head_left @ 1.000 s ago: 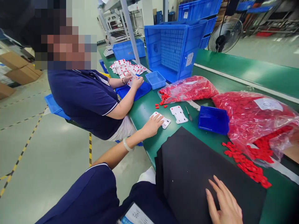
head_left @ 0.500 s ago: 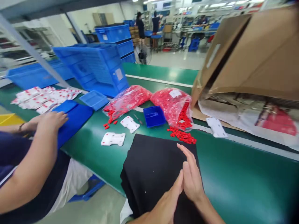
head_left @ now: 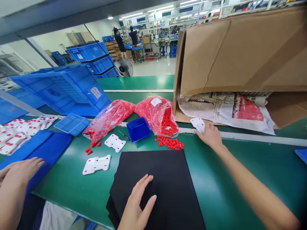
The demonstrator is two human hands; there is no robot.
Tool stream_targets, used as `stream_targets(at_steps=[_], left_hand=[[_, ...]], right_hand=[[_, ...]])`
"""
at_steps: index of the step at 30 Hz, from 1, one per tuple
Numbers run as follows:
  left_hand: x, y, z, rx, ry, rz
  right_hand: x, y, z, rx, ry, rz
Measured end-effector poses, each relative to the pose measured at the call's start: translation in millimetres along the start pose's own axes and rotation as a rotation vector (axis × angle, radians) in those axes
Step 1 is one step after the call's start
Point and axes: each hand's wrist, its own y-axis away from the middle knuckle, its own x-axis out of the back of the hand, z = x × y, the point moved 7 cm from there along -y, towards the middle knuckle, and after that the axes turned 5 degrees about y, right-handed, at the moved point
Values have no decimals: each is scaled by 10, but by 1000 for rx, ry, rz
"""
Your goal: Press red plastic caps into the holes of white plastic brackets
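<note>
My right hand [head_left: 211,136] reaches far forward and grips a white plastic plate [head_left: 198,124] at the mouth of the cardboard box. Over the black mat [head_left: 165,179] my left hand [head_left: 139,201] is open, thumb and fingers apart, with nothing in it. Left of the mat lie two more white plates, one nearer [head_left: 97,164] with a red piece at its corner and one farther back [head_left: 115,142]. Loose red pieces [head_left: 169,142] are spread behind the mat, in front of an open plastic bag of red pieces [head_left: 155,116].
Another bag of red pieces [head_left: 112,116], a small dark-blue tray [head_left: 138,129] and a screwdriver [head_left: 124,135] lie mid-table. The cardboard box [head_left: 240,57] stands at right. A co-worker's hands [head_left: 21,169] rest by blue cloth [head_left: 55,143] at left. Blue crates [head_left: 72,89] stand behind.
My hands, pressed together over the mat before, have parted. The right has gone forward and right onto the white plate; the left has opened over the mat. The view has turned right.
</note>
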Motion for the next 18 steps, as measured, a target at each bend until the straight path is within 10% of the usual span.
stream_targets(at_steps=[8, 15, 18], left_hand=[[-52, -151, 142, 100, 217, -61], [-379, -284, 269, 272, 1331, -163], [-387, -236, 108, 459, 1566, -24]], right_hand=[[135, 268, -49, -18, -65, -93], [560, 1758, -1276, 632, -407, -294], [621, 1847, -1534, 744, -362, -163]])
